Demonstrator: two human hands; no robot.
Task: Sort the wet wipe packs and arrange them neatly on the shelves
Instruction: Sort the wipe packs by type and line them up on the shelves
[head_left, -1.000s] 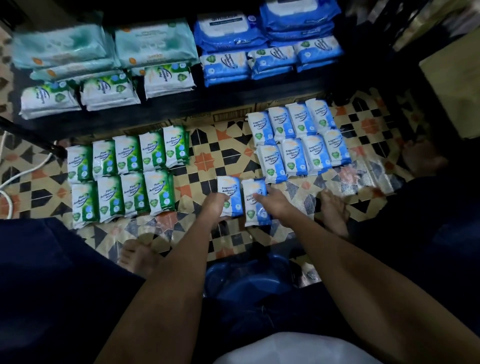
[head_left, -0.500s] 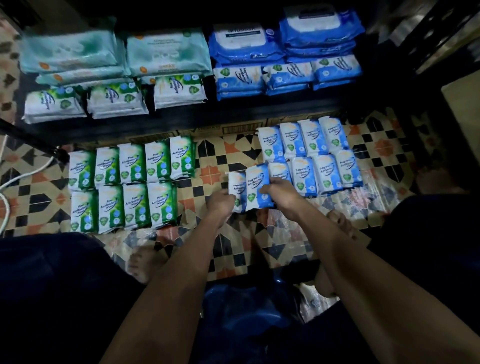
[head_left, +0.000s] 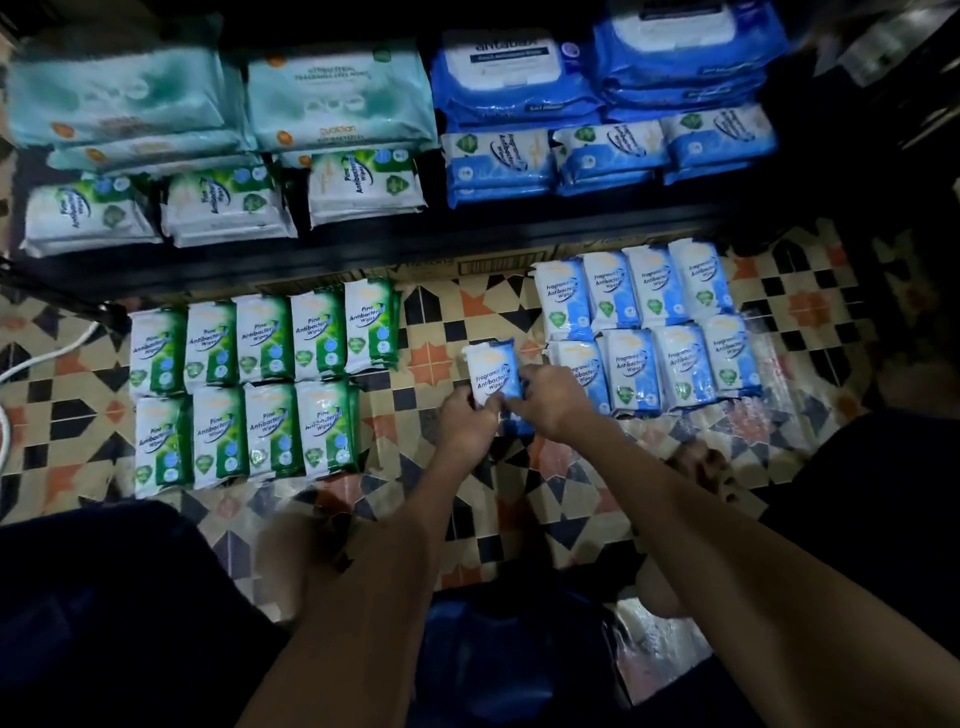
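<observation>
1. I'm looking down at a patterned tile floor (head_left: 431, 312) in cream, black and orange, dimly lit, with a dark shelf (head_left: 363, 249) running across the top of my view.
2. Left of the blue pack held at centre, a white cable (head_left: 47, 356) lies on the tiles at the far edge.
3. Nearer that pack, green packs (head_left: 244, 395) lie in two rows on the floor; I read "Pine Antibacterial Wipes" on them.
4. On the shelf above them sit teal packs (head_left: 340, 98) and more green-and-white pine packs (head_left: 363, 187).
5. My left hand (head_left: 465, 421) grips the lower edge of the held blue pack (head_left: 491, 371), fingers curled around it.
6. That pack reads "Fragrance Free Antibacterial Wipes" and is held just over the tiles, between the green rows and the blue rows. Another blue edge shows beneath it; I cannot tell whether it is a second pack.
7. My right hand (head_left: 556, 397) pinches the same pack at its right side.
8. Right of it, blue packs (head_left: 670, 332) with the same wording form two rows on the floor.
9. Above those, the shelf carries large dark-blue packs (head_left: 680, 57); their writing is too blurred to read.
</observation>
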